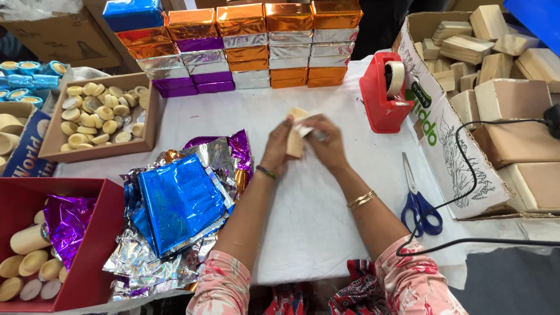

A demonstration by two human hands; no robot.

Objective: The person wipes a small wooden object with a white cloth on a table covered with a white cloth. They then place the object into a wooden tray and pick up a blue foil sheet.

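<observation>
Overhead view of a white-covered worktop (326, 192). Both hands meet near the centre and grip one small tan block (296, 140), held upright above the cloth. The left hand (279, 146) closes around the block's left side; the right hand (324, 140) closes on its right side, where a small pale scrap sits between the fingers, too blurred to identify. A green band circles the left wrist and a gold bracelet (361, 199) the right.

To the left of the hands lies a loose heap of foil sheets (181, 204), blue on top, with silver and purple beneath. Beside that, a red tray (96, 233) holds pale rounded pieces and purple foil. Further back on the left, a brown tray (149, 116) is filled with small pale discs. Along the far edge stands a stack of foil-wrapped boxes (245, 46) in orange, silver, purple and blue. To the right of the hands stands a red tape dispenser (382, 93), and blue-handled scissors (417, 195) lie flat nearer the person. A cardboard box (449, 146) at the right edge holds many more tan blocks.
</observation>
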